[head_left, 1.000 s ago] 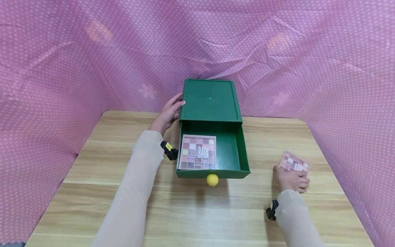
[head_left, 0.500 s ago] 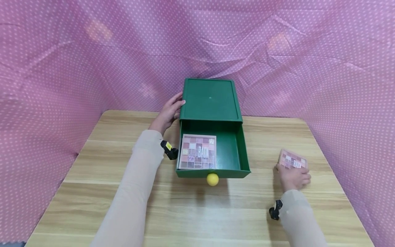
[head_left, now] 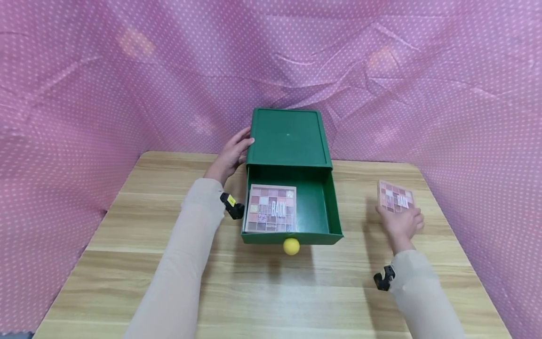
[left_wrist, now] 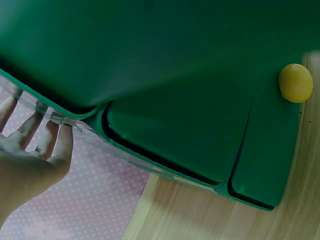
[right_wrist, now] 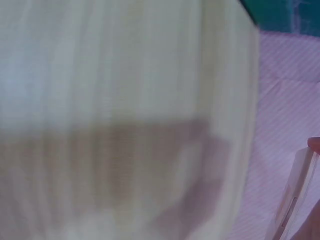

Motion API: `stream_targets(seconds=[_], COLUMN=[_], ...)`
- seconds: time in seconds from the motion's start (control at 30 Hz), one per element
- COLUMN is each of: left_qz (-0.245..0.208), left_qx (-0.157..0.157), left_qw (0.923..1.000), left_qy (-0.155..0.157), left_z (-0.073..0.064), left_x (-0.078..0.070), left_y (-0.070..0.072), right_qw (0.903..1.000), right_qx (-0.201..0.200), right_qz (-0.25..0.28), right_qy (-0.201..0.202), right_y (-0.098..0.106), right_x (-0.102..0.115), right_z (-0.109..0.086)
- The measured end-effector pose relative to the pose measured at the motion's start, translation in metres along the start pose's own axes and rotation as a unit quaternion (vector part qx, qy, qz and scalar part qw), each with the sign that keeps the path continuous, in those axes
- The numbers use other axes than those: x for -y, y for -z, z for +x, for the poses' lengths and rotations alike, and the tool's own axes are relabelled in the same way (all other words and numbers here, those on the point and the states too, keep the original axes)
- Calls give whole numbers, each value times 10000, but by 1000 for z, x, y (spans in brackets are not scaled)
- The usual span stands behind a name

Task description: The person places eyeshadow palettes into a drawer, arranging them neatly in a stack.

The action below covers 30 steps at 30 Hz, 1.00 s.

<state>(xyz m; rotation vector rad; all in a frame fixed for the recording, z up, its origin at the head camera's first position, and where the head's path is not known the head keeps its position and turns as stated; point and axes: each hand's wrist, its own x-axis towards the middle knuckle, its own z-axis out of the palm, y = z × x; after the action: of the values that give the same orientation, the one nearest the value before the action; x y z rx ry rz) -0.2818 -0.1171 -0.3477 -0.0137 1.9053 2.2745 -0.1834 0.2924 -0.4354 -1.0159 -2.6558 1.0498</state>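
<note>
A green drawer box [head_left: 290, 136] stands on the table with its drawer [head_left: 314, 207] pulled out toward me. In the drawer's left part lies a pink eyeshadow palette [head_left: 271, 209] with a grid of shades and white lettering. My left hand [head_left: 230, 157] touches the left side of the box, its fingertips [left_wrist: 62, 127] against the wall in the left wrist view. At the right, my right hand [head_left: 402, 223] grips a second eyeshadow palette [head_left: 395, 195] by its near edge, raised above the table. Only this palette's edge [right_wrist: 295, 195] shows in the right wrist view.
A yellow ball-shaped knob [head_left: 291, 246] sticks out from the drawer front. The wooden table [head_left: 271, 296] ends at a pink dotted cloth [head_left: 203, 70] behind and at both sides. The drawer's right half shows bare green floor.
My right hand has lifted the second palette off the table and moved it away from me and slightly left. My left hand, the box and the drawer stay put.
</note>
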Motion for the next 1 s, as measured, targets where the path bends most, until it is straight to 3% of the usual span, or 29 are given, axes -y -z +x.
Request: stream_targets(seconds=[0.5,0.77,1.0], left_qz=[-13,-3,4], left_qx=[7,-13,-42], left_qw=[10000,10000,10000], left_qy=[-22,-2,18], left_z=[0,-1,-2], left_x=[0,0,-1], left_y=[-2,-2,-2], right_qw=[9909,9763,9597], right_qx=[-10,-203,-98], right_qz=[707,742,839], right_qy=[1141,2022,2681], right_y=[34,47,60], right_x=[57,86,110], right_z=[-20,-37,-58])
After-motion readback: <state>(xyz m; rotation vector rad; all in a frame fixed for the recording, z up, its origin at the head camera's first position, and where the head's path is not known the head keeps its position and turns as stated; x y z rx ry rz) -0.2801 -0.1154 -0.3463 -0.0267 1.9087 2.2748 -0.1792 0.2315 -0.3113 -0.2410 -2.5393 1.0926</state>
